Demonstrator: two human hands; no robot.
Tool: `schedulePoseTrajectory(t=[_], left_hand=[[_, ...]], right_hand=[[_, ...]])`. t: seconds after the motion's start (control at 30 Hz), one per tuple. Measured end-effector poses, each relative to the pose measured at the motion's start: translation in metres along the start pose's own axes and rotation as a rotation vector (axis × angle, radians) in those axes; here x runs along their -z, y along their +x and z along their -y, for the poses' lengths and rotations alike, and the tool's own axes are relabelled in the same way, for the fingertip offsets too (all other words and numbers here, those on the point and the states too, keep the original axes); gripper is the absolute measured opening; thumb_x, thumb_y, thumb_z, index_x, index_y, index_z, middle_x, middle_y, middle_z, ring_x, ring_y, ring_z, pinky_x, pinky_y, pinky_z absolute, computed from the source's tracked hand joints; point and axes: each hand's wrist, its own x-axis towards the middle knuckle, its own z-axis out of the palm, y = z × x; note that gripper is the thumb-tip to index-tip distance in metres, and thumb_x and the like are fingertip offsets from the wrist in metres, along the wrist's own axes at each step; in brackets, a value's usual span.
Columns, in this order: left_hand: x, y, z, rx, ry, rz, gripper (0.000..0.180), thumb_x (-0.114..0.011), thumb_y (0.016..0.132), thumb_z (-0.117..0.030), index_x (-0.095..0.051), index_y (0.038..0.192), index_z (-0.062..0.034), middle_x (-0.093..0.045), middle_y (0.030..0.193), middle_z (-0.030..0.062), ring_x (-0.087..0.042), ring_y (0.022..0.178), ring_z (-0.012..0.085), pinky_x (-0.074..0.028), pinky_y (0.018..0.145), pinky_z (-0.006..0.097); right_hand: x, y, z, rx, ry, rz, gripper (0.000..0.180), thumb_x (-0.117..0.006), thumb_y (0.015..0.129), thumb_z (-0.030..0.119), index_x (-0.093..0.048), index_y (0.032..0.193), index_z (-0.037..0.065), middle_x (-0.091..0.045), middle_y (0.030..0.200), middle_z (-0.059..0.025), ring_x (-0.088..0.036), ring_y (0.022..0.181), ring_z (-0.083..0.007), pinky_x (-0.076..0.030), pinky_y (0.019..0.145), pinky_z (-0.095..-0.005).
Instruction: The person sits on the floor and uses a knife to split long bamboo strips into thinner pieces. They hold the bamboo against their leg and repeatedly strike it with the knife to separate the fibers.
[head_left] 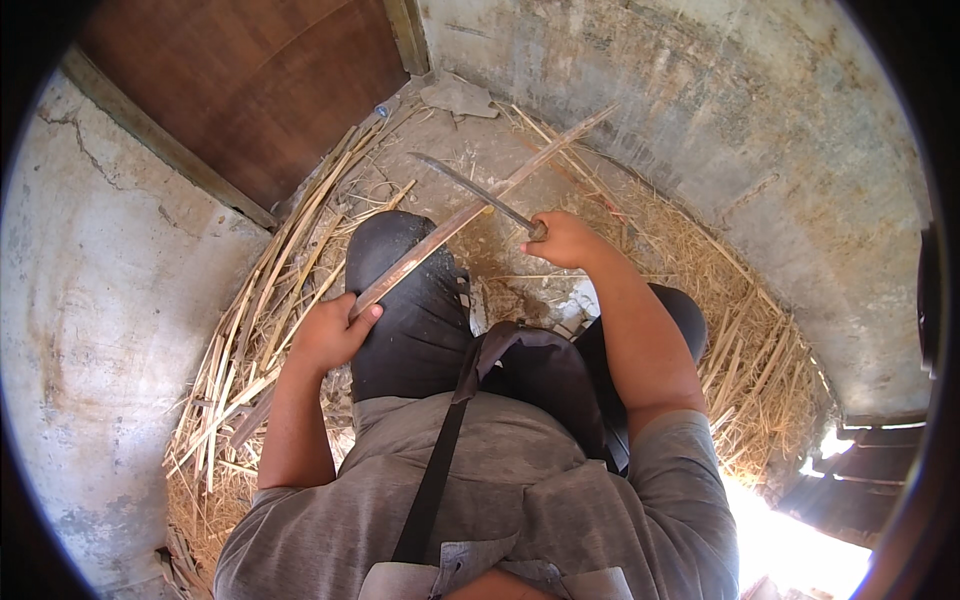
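Note:
My left hand (333, 333) is closed around a long strip of wood or bamboo (430, 243). The strip runs from behind my left forearm, across my left knee, and slants up toward the far wall. In my right hand (566, 241) is the handle of a knife (470, 185) with a long, narrow dark blade. The blade points to the far left and crosses the strip beyond my knee; whether the two touch, I cannot tell. My fingers wrap round the handle, of which only the end near the blade shows.
Long split strips (270, 290) lie in a heap at my left. Shavings and straw-like splinters (760, 370) cover the ground at my right. Stained plaster walls (720, 110) and a brown wooden door (250, 80) enclose the corner. A dark bag (550, 365) rests on my lap.

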Motion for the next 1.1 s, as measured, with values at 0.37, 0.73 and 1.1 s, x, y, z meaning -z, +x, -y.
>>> schedulePoseTrajectory(t=[0.37,0.73,1.1], left_hand=[[0.000,0.000,-0.001,0.006,-0.010,0.002,0.054,-0.063,0.097,-0.054,-0.062,0.087,-0.0005,-0.065,0.075,0.0231,-0.066,0.074,0.0436,-0.050,0.070,0.048],[-0.001,0.001,-0.001,0.014,-0.026,-0.001,0.052,-0.064,0.097,-0.051,-0.063,0.088,-0.0006,-0.065,0.075,0.0229,-0.065,0.073,0.0428,-0.050,0.070,0.048],[0.002,0.002,-0.001,0.006,-0.035,0.022,0.050,-0.065,0.097,-0.050,-0.064,0.089,-0.0014,-0.065,0.075,0.0218,-0.065,0.073,0.0418,-0.050,0.069,0.047]], right_hand=[[0.000,0.001,-0.001,0.013,-0.008,0.008,0.060,-0.080,0.081,0.043,-0.070,0.119,-0.002,-0.071,0.109,-0.0265,-0.068,0.105,-0.0425,-0.053,0.091,-0.0463],[0.002,-0.001,0.001,0.076,-0.077,-0.020,0.060,-0.080,0.080,0.042,-0.069,0.120,-0.001,-0.071,0.110,-0.0260,-0.067,0.107,-0.0415,-0.053,0.093,-0.0468],[0.018,0.002,-0.035,-0.240,0.182,-0.099,0.068,-0.079,0.082,0.042,-0.064,0.132,-0.002,-0.070,0.123,-0.0240,-0.066,0.114,-0.0424,-0.051,0.098,-0.0456]])
